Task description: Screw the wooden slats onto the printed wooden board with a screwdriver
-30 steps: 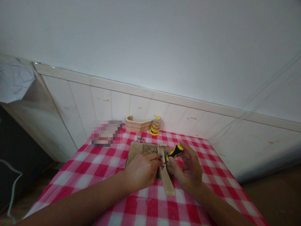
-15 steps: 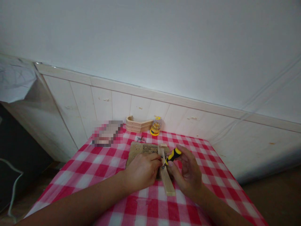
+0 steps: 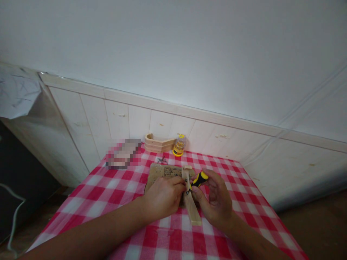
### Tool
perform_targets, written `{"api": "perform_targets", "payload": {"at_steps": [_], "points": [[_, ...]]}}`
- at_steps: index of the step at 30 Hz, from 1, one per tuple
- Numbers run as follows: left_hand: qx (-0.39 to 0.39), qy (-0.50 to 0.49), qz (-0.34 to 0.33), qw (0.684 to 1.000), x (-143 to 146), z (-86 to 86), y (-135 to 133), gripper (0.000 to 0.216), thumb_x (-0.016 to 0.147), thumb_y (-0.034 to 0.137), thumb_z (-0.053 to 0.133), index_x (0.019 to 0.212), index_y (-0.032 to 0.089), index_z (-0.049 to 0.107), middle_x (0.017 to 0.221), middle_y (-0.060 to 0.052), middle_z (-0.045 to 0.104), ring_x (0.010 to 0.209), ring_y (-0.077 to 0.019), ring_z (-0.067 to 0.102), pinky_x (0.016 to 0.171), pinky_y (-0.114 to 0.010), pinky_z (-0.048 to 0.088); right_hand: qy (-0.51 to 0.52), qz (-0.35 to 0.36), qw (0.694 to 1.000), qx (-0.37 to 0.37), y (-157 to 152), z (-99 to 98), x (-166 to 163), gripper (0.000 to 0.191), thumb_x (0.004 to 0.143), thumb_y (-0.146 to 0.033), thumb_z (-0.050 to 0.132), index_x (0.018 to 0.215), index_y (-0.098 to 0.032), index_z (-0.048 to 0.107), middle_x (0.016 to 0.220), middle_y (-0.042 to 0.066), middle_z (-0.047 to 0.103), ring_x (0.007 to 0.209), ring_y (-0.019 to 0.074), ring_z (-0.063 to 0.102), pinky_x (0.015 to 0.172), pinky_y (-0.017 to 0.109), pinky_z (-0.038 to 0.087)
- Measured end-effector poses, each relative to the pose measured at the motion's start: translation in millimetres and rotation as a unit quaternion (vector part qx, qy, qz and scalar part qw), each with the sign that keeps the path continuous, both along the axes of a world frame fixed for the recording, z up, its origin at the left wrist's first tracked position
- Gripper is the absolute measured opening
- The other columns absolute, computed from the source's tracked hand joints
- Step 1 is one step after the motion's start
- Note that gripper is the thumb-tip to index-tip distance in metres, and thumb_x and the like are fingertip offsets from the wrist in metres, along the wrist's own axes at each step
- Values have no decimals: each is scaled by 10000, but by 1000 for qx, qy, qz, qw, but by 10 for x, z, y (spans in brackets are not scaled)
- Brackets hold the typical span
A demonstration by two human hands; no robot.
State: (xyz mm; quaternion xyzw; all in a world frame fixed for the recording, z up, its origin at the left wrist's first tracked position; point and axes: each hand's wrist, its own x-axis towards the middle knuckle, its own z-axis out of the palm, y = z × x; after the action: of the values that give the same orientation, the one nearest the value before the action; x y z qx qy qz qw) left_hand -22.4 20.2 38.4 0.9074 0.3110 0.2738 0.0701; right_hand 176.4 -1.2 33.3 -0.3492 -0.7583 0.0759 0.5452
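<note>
My right hand (image 3: 217, 200) grips a yellow and black screwdriver (image 3: 199, 180), its tip slanting down to the left. The tip is at small dark hardware, perhaps a screw (image 3: 187, 192), on a pale wooden piece (image 3: 193, 211). That piece lies lengthwise over a brown printed board (image 3: 158, 170). My left hand (image 3: 164, 198) is closed against the wooden piece's left side, with thumb and fingers pinched together near the hardware. What sits between those fingertips is too small or hidden to tell. Behind the board lie several loose screws (image 3: 162, 160).
Stacked curved wooden pieces (image 3: 159, 145) stand by the wall. Beside them is a clear case of driver bits with a yellow base (image 3: 178, 151). A pixelated flat object (image 3: 123, 154) lies at the back left. A red and white checked cloth (image 3: 130, 236) covers the table.
The screwdriver's handle has turned and tipped slightly in my right hand. My left hand and the wooden piece have stayed put.
</note>
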Motion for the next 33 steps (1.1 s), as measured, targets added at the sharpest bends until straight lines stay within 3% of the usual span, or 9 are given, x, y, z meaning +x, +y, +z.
{"api": "perform_targets", "payload": {"at_steps": [12, 22, 33], "points": [[4, -13, 2, 1000, -11, -16, -6, 237, 860, 73, 520, 885, 181, 730, 970, -41, 749, 802, -187, 723, 680, -280, 573, 12, -21, 999, 21, 12, 10, -18, 600, 862, -92, 680, 1397, -295, 498, 1115, 87, 667, 888, 219, 735, 748, 355, 656], [23, -36, -11, 999, -4, -41, 22, 251, 859, 72, 530, 936, 190, 737, 1018, -37, 761, 833, -179, 734, 749, -272, 593, 91, -31, 995, -18, 54, 71, -59, 563, 891, -110, 673, 1395, -293, 503, 1158, 93, 688, 950, 212, 755, 799, 357, 669], [19, -41, -9, 999, -12, -73, 13, 259, 851, 62, 535, 958, 187, 735, 1047, -39, 765, 854, -179, 742, 745, -271, 603, 117, -16, 991, -56, 163, -7, -45, 527, 928, -143, 647, 1407, -288, 483, 1161, 99, 725, 1006, 224, 760, 870, 407, 654]]}}
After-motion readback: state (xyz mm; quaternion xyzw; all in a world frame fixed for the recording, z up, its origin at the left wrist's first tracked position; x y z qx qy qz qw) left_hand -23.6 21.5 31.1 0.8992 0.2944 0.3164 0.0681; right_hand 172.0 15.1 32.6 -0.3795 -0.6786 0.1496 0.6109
